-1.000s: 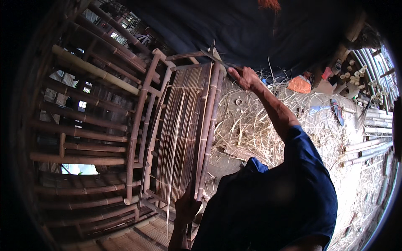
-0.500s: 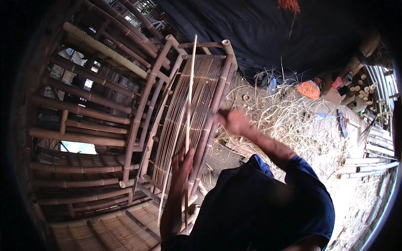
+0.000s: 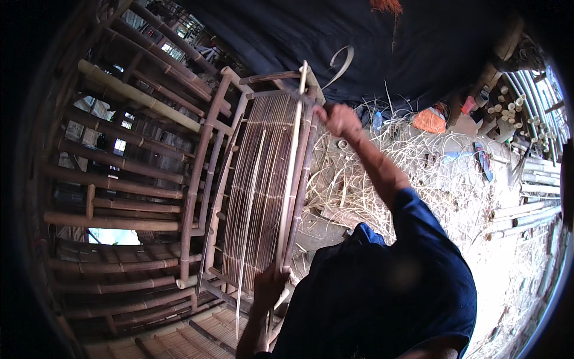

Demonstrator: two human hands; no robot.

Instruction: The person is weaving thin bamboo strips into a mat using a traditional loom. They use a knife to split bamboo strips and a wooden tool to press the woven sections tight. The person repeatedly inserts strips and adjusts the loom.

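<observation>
A long pale bamboo strip [image 3: 291,170] slants along the right rail of a bamboo bench [image 3: 251,197] with a slatted seat. My left hand [image 3: 272,286] is closed round the strip near its lower end. My right hand [image 3: 343,121], arm stretched out, grips the dark handle of a knife. The knife blade [image 3: 302,98], slightly blurred, points left and lies across the strip close to its far end. From there a thin pale shaving [image 3: 342,67] curls up to the right. A second narrow strip [image 3: 246,245] lies loose on the slats.
Stacked bamboo frames [image 3: 119,173] stand on the left. Tangled shavings [image 3: 382,179] cover the floor to the right, near an orange bag [image 3: 429,121], a plastic bottle [image 3: 377,121] and a sandal [image 3: 483,161]. Bamboo poles [image 3: 538,197] lie at far right; a black sheet [image 3: 418,54] hangs behind.
My right hand and the knife have moved away from me to the strip's far end, where a shaving now curls off. My left hand has come nearer to me, and the strip sits further right.
</observation>
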